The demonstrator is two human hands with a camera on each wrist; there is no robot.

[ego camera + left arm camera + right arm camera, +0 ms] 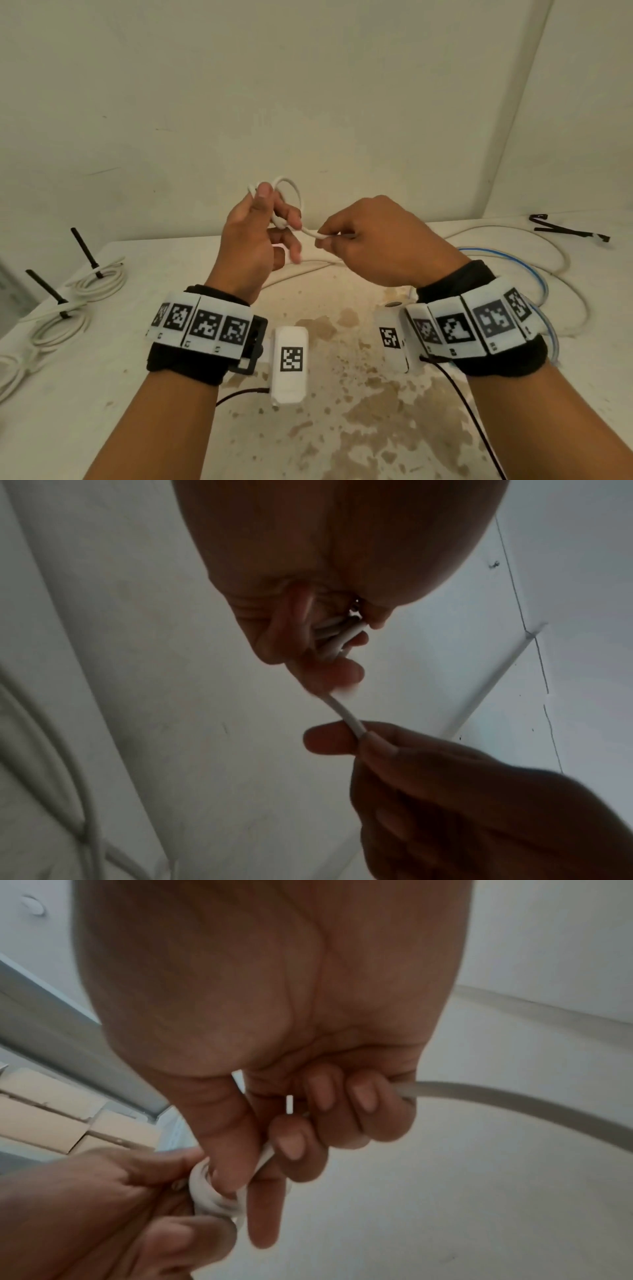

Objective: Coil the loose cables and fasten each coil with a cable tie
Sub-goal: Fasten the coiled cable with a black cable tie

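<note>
My left hand (270, 216) is raised above the table and grips a small coil of white cable (289, 190) between thumb and fingers. From the coil a short stretch of the same cable (311, 233) runs to my right hand (327, 240), which pinches it with curled fingers. In the left wrist view the cable loops (334, 634) sit inside my left hand's fingers (329, 669). In the right wrist view my right hand (308, 1123) curls round the white cable (479, 1093), which trails off to the right. The coil (212, 1196) shows beside its thumb.
Two tied white coils (97, 281) (56, 323) with black ties standing up lie at the table's left. Loose white cable (513, 233) and a blue cable (534, 274) sprawl at the right. Spare black ties (565, 230) lie at the back right. The wall stands close behind.
</note>
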